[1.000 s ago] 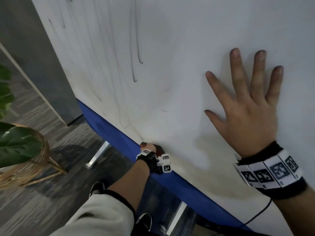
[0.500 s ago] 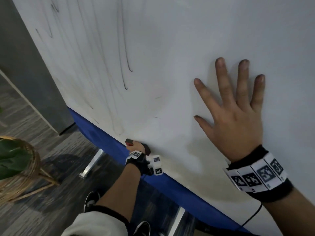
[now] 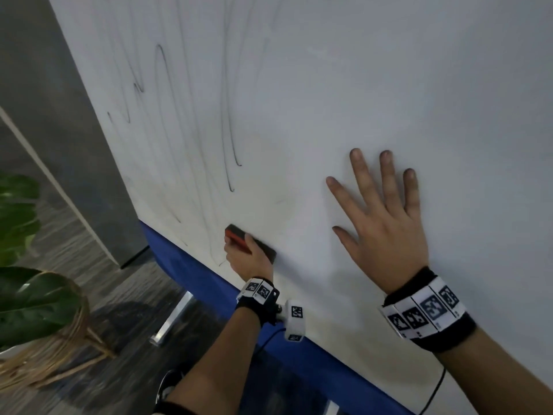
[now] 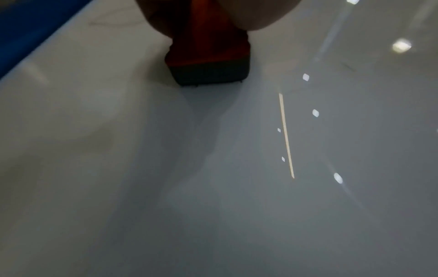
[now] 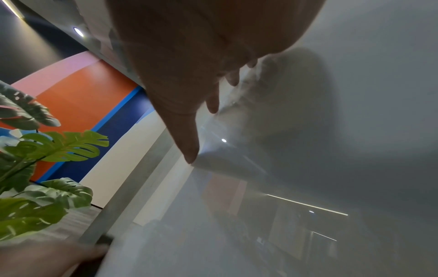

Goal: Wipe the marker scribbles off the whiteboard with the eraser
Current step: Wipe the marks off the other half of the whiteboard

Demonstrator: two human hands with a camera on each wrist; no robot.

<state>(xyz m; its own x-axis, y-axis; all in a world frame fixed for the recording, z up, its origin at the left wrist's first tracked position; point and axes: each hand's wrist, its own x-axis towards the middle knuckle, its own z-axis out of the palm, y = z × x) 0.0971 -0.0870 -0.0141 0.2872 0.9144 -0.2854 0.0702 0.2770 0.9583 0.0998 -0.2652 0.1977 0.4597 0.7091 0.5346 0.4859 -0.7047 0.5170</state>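
Note:
The whiteboard [image 3: 329, 85] fills most of the head view, with thin dark marker scribbles [image 3: 230, 139] running down its left part. My left hand [image 3: 247, 260] grips a red eraser with a dark felt pad [image 3: 239, 235] and presses it against the board just above the lower edge. In the left wrist view the eraser [image 4: 208, 61] lies felt-down on the glossy board [image 4: 213, 168]. My right hand [image 3: 380, 211] lies flat on the board with its fingers spread, to the right of the eraser; its thumb [image 5: 184, 135] shows in the right wrist view.
A blue band [image 3: 209, 283] runs under the board's lower edge, with metal legs [image 3: 173, 319] below it. A leafy plant in a wicker basket [image 3: 39, 319] stands on the grey floor at the left. A grey panel [image 3: 54, 115] stands beside the board.
My left hand has slid the eraser up from the board's lower edge onto the scribbled area. The head view has shifted, so more of the scribbles show. The right hand stays flat on the board.

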